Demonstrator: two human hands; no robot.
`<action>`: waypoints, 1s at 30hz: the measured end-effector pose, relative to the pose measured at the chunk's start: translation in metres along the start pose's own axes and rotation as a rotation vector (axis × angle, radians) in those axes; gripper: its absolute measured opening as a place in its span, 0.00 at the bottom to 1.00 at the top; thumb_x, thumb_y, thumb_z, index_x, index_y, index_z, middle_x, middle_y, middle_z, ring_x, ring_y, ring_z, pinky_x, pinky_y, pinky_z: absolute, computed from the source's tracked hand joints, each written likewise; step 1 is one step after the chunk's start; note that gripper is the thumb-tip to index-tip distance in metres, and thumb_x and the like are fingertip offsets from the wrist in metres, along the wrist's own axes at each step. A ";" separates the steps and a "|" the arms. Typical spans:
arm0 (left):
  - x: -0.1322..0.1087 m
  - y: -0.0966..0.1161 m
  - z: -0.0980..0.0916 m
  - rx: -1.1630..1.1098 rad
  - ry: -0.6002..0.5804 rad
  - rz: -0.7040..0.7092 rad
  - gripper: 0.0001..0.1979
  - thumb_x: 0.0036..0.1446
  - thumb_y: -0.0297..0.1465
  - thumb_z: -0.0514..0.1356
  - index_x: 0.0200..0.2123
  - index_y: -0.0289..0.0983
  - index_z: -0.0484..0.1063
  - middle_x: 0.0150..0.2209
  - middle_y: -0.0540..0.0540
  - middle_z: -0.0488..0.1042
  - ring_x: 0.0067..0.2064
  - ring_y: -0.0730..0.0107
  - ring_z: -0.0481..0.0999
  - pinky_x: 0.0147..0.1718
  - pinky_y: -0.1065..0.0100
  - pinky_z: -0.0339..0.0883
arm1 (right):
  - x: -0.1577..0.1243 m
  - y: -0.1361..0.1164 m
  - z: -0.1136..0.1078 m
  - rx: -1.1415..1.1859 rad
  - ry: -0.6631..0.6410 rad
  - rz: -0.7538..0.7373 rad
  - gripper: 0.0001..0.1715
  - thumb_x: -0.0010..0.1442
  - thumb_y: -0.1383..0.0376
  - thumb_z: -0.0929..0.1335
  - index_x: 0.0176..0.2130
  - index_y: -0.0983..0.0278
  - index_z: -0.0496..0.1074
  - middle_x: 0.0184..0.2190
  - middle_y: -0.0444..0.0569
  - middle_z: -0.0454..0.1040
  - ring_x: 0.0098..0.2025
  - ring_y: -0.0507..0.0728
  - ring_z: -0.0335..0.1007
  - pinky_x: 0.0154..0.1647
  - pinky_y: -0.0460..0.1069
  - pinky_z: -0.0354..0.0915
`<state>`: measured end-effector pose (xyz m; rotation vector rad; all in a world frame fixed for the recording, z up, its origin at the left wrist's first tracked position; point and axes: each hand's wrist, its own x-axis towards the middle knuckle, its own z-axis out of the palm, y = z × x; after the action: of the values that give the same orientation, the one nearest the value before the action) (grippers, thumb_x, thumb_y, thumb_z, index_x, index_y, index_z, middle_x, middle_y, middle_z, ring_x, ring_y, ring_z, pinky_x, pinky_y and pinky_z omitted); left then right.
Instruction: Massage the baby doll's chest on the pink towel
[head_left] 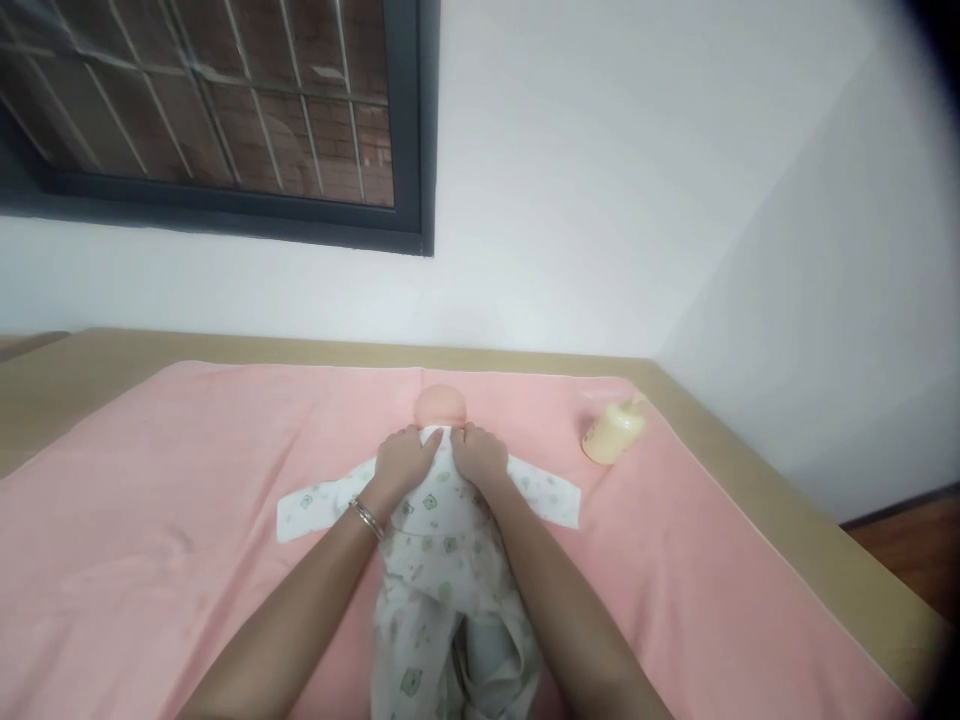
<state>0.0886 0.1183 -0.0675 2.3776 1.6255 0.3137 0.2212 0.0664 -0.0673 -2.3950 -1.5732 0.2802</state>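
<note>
What looks like a baby doll point(440, 404) lies on its back, its rounded top end pointing away from me. White baby clothes with small green bear prints are on it: a long-sleeved top point(430, 505) and trousers point(420, 600), which gape over something pale. My left hand point(405, 462), a silver bracelet at its wrist, is closed on the top's left shoulder by the neckline. Opposite it, my right hand point(482, 455) grips the right shoulder with curled fingers. Both sleeves stretch flat out to the sides. The fingertips are partly hidden in the fabric.
A pink sheet point(187, 480) covers most of the wooden table point(525, 362). To the right, a pale yellow bottle point(615, 432) rests tilted on the sheet. White walls point(600, 180) and a dark-framed, barred window point(420, 130) stand behind.
</note>
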 end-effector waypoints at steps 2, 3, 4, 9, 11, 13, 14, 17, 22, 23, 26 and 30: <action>0.000 0.000 0.000 -0.010 -0.006 -0.003 0.33 0.61 0.52 0.38 0.42 0.32 0.70 0.41 0.35 0.76 0.43 0.54 0.75 0.39 0.63 0.62 | -0.001 0.000 -0.001 0.003 -0.008 0.001 0.26 0.68 0.57 0.52 0.45 0.66 0.71 0.43 0.58 0.74 0.46 0.63 0.70 0.46 0.55 0.60; 0.000 -0.001 0.000 -0.012 -0.005 -0.006 0.33 0.61 0.51 0.38 0.42 0.32 0.70 0.41 0.35 0.76 0.43 0.54 0.75 0.40 0.63 0.62 | 0.000 0.000 -0.002 0.006 -0.012 0.002 0.26 0.68 0.57 0.52 0.45 0.66 0.71 0.43 0.58 0.74 0.47 0.63 0.70 0.46 0.55 0.60; -0.001 -0.001 0.000 -0.013 -0.003 -0.010 0.32 0.62 0.51 0.38 0.42 0.32 0.70 0.41 0.35 0.76 0.43 0.54 0.75 0.40 0.63 0.62 | 0.000 0.000 -0.003 0.013 -0.016 0.001 0.26 0.68 0.57 0.52 0.45 0.66 0.71 0.43 0.58 0.74 0.46 0.63 0.70 0.46 0.55 0.60; -0.004 -0.004 -0.001 -0.053 0.045 -0.024 0.28 0.64 0.45 0.37 0.40 0.34 0.70 0.41 0.37 0.76 0.44 0.56 0.74 0.42 0.61 0.61 | -0.003 0.001 -0.011 0.056 -0.025 -0.035 0.29 0.68 0.56 0.50 0.45 0.66 0.72 0.43 0.58 0.75 0.46 0.62 0.70 0.46 0.54 0.60; -0.004 -0.004 -0.005 -0.065 0.064 -0.016 0.26 0.64 0.43 0.38 0.40 0.34 0.71 0.40 0.38 0.76 0.44 0.56 0.74 0.45 0.60 0.60 | -0.013 0.000 -0.010 0.026 0.034 -0.038 0.29 0.68 0.56 0.51 0.45 0.67 0.72 0.43 0.59 0.74 0.47 0.63 0.69 0.49 0.55 0.58; -0.007 -0.003 -0.007 -0.060 0.073 0.001 0.26 0.64 0.42 0.39 0.43 0.33 0.70 0.42 0.37 0.76 0.47 0.56 0.73 0.51 0.58 0.57 | -0.030 -0.003 -0.004 -0.012 0.142 -0.076 0.27 0.68 0.56 0.53 0.48 0.69 0.70 0.46 0.61 0.72 0.51 0.65 0.66 0.54 0.58 0.53; -0.009 -0.003 -0.007 -0.056 0.084 0.019 0.25 0.64 0.42 0.40 0.45 0.33 0.70 0.44 0.37 0.76 0.49 0.55 0.72 0.54 0.56 0.54 | -0.039 -0.004 0.000 -0.025 0.193 -0.107 0.27 0.67 0.56 0.54 0.52 0.71 0.68 0.50 0.63 0.70 0.54 0.66 0.63 0.57 0.60 0.50; -0.026 -0.003 0.001 -0.018 0.154 0.130 0.24 0.64 0.39 0.41 0.53 0.32 0.66 0.51 0.35 0.72 0.56 0.54 0.67 0.58 0.51 0.48 | -0.055 -0.006 0.009 -0.030 0.262 -0.175 0.31 0.66 0.56 0.56 0.60 0.73 0.60 0.60 0.65 0.59 0.62 0.68 0.51 0.61 0.62 0.41; -0.078 -0.003 0.033 0.063 0.285 0.282 0.31 0.64 0.40 0.43 0.62 0.23 0.53 0.65 0.27 0.50 0.67 0.45 0.46 0.60 0.49 0.46 | -0.016 0.002 -0.014 0.044 -0.032 -0.075 0.30 0.68 0.56 0.51 0.51 0.70 0.70 0.50 0.62 0.72 0.54 0.64 0.65 0.57 0.58 0.52; -0.085 -0.002 0.037 0.065 0.294 0.283 0.32 0.64 0.41 0.43 0.63 0.24 0.51 0.66 0.28 0.48 0.67 0.45 0.45 0.61 0.48 0.46 | -0.004 0.004 -0.020 0.057 -0.098 -0.048 0.32 0.69 0.56 0.50 0.48 0.70 0.72 0.47 0.62 0.73 0.50 0.63 0.69 0.53 0.56 0.57; -0.081 -0.002 0.032 0.062 0.273 0.207 0.32 0.64 0.43 0.43 0.64 0.27 0.51 0.66 0.30 0.50 0.66 0.46 0.47 0.61 0.45 0.43 | 0.010 0.008 -0.028 0.064 -0.170 -0.018 0.32 0.69 0.57 0.49 0.45 0.69 0.74 0.45 0.61 0.75 0.46 0.62 0.72 0.44 0.53 0.63; -0.030 -0.004 -0.004 -0.060 0.045 0.078 0.28 0.64 0.43 0.41 0.54 0.31 0.67 0.55 0.33 0.68 0.57 0.50 0.66 0.56 0.53 0.54 | -0.027 0.005 -0.008 -0.008 0.043 -0.096 0.27 0.68 0.61 0.52 0.50 0.71 0.70 0.48 0.63 0.72 0.52 0.64 0.66 0.52 0.56 0.57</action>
<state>0.0729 0.0917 -0.0657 2.4095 1.5231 0.4272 0.2172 0.0386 -0.0606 -2.3073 -1.6662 0.2019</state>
